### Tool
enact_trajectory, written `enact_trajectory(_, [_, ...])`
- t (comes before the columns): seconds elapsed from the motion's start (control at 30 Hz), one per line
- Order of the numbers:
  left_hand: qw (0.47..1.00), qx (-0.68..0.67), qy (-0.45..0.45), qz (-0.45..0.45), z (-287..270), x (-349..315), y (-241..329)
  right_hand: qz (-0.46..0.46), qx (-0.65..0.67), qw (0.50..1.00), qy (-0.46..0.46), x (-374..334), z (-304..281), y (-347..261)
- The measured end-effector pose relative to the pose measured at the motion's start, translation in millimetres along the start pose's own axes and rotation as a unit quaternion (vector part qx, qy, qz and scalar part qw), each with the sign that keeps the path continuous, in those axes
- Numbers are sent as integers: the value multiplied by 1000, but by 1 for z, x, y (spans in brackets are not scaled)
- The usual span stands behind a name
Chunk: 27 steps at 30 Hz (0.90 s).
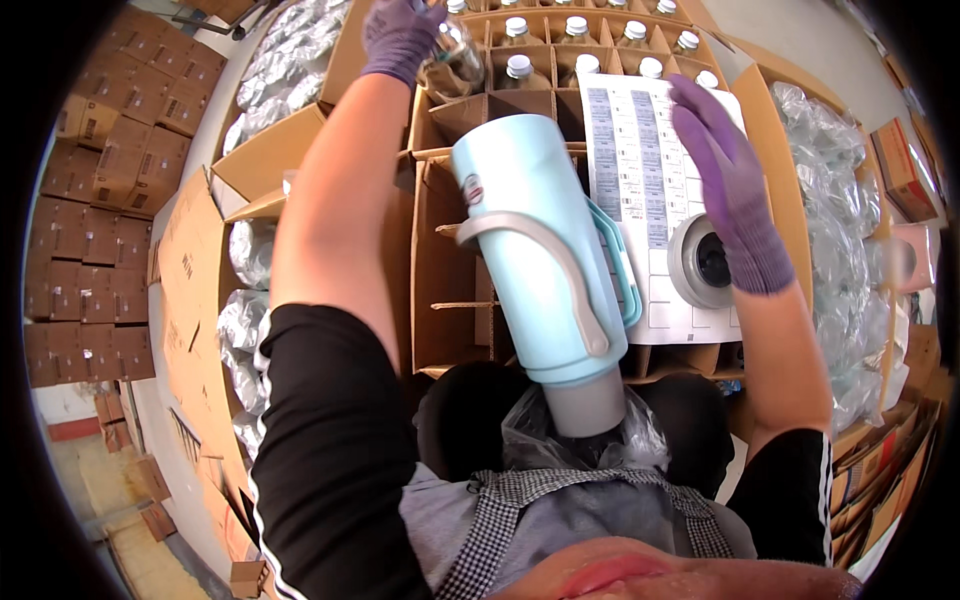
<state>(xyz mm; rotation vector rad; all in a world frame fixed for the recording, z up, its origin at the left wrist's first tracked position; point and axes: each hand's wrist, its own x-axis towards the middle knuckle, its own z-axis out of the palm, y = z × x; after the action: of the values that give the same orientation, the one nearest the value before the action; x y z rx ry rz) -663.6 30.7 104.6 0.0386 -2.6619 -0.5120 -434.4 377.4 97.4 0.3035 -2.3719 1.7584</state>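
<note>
My left hand [400,38], in a purple knit glove, reaches far out to the top edge. Its fingers curl at the upper end of a clear glass bottle [455,62], which leans at the divided carton [432,240]; the fingertips are partly hidden. Spread over a white sheet of labels [625,190] is my right hand [728,180], also gloved, with fingers stretched out and nothing in them. Against its wrist side sits a round grey piece with a dark centre [692,262], lying on the sheet. Between my arms a large light blue tumbler [535,260] with a handle and grey band lies slanted.
Several capped bottles [575,30] stand in the carton's far compartments. Plastic-wrapped bottles fill boxes at the left [250,255] and right [830,230]. Stacked brown cartons [110,230] line the far left. A clear plastic bag [640,435] lies by my lap under the tumbler's grey end.
</note>
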Motion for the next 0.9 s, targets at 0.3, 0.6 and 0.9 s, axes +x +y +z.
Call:
enact_trajectory(0.3, [862,-457,176,132,-140,-124,97,148,618,770,-57,59,33,6])
enact_trajectory(0.6, [900,-424,-95,-9,-105,-228,42,-108,82,967,217,7,-154,119])
enact_trajectory(0.9, [909,-404,-97,35,-28,-200,-40,98,192,911,352,-171,-226,126])
